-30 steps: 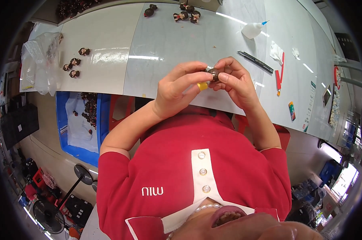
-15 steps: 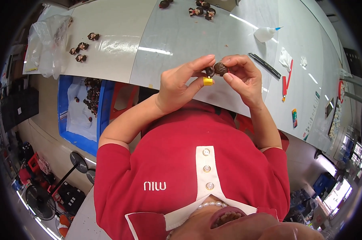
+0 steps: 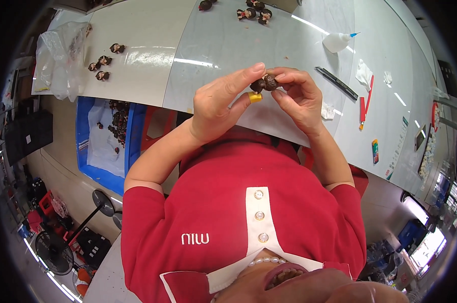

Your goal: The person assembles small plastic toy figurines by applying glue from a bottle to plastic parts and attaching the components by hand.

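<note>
Dark brown and small, a figurine (image 3: pixel 265 83) sits pinched between both hands above the near edge of the tabletop (image 3: pixel 213 45), in the head view. The left hand (image 3: pixel 221 103) is raised with its forefinger stretched over the piece and its thumb under it, the grip closed on the figurine, a yellow bit (image 3: pixel 255 97) just below the thumb. The right hand (image 3: pixel 296 98) curls its fingers around from the other side, its grip also closed on the figurine. Both forearms rise from a red shirt (image 3: pixel 228 202). More figurines (image 3: pixel 103 61) lie near the left edge, a glue bottle (image 3: pixel 338 42) and a black pen (image 3: pixel 336 83) toward the right.
</note>
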A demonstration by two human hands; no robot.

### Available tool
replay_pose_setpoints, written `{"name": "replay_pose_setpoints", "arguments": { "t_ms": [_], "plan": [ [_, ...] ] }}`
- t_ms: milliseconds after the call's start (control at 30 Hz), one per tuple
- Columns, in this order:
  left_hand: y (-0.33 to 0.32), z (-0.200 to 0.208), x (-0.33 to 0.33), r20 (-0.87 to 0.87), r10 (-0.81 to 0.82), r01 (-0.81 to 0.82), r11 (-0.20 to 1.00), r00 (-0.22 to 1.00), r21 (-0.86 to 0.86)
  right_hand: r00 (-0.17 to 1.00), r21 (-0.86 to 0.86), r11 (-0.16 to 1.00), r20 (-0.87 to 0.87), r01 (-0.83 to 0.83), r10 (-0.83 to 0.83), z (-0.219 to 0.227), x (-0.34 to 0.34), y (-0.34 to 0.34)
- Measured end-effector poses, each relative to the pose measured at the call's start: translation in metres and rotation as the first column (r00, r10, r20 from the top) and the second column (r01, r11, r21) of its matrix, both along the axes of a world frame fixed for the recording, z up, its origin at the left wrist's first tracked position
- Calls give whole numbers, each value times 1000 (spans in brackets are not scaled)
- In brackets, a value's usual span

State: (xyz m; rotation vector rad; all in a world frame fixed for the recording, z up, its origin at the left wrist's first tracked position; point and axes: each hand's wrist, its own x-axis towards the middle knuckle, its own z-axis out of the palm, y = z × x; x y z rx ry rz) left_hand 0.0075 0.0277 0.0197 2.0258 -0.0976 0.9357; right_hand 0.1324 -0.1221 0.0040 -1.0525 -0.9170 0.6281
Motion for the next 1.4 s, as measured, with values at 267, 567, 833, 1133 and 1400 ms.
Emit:
{"name": "replay_pose_setpoints", "arguments": {
  "t_ms": [267, 567, 833, 1133, 1400],
  "plan": [
    [10, 8, -6, -30, 50, -46, 991, 998, 126, 996, -108, 991, 52, 79, -74, 0, 2, -3],
    [126, -20, -54, -34, 539, -387, 646, 842, 658, 984, -258, 951, 1, 172, -178, 4, 3, -2],
    [189, -18, -89, 17, 811, -451, 308, 585, 838, 972, -312, 925, -16, 218, -234, 1, 8, 0],
    [201, 13, 54, 90, 512, -469, 684, 854, 559, 972, -366, 901, 69, 235, -225, -5, 7, 4],
    [283, 21, 237, -389, 731, -438, 660, 560, 611, 968, -389, 888, 149, 244, -201, -9, 10, 11]
  ]
}}
